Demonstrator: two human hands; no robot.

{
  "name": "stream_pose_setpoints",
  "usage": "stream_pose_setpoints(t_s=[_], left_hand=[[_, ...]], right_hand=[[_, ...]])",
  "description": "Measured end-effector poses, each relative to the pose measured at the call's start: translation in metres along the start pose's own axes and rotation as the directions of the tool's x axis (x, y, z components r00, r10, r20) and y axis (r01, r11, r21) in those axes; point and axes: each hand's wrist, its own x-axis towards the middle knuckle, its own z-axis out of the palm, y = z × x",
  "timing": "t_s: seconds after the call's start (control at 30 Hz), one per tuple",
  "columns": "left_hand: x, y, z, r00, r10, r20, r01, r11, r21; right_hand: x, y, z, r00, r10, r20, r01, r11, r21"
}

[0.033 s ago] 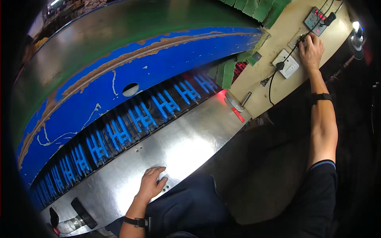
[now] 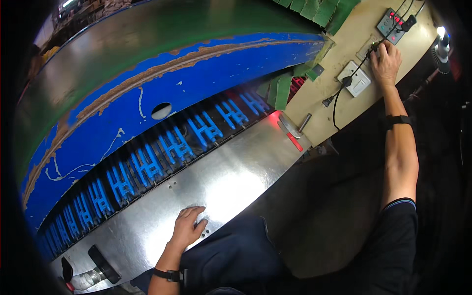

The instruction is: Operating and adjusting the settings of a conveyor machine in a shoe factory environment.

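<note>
My left hand [image 2: 187, 228] rests on the shiny metal plate [image 2: 142, 216], thumb and fingers apart, holding nothing. At the upper right my right hand [image 2: 387, 65] reaches onto the beige panel [image 2: 314, 115]. Its fingertips are closed at a small dark part beside a black cable; what they pinch is hidden. Just left of this hand is a white socket [image 2: 355, 78] on the panel. Above the fingers sits a grey control box [image 2: 391, 25] with red lit digits and buttons. A loose black plug [image 2: 328, 102] hangs below the socket.
Beyond the plate runs a row of blue fork-shaped parts [image 2: 146, 164] under a worn blue panel [image 2: 128, 118]. A round metal piece with a post [image 2: 291, 127] and a red strip [image 2: 295, 142] lie at the plate's right end. A black bar [image 2: 103, 264] stands lower left. A lamp [image 2: 441, 42] shines far right.
</note>
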Motion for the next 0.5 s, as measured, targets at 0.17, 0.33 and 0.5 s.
stream_pose_setpoints(t_s=[0.17,0.33,0.5], left_hand=[[-0.002,-0.001,0.0,0.999,0.019,-0.031,-0.019,1.0,0.005],[0.006,0.009,0.004,0.999,-0.02,-0.038,0.018,0.999,-0.05],[0.006,0.015,0.003,0.998,-0.06,-0.017,0.059,0.995,-0.074]], right_hand=[[-0.002,0.004,0.006,0.999,-0.029,-0.024,0.032,0.987,0.159],[-0.008,0.004,0.011,0.996,0.002,-0.089,0.002,0.999,0.038],[-0.011,-0.007,0.005,0.996,0.089,-0.025,-0.077,0.944,0.321]])
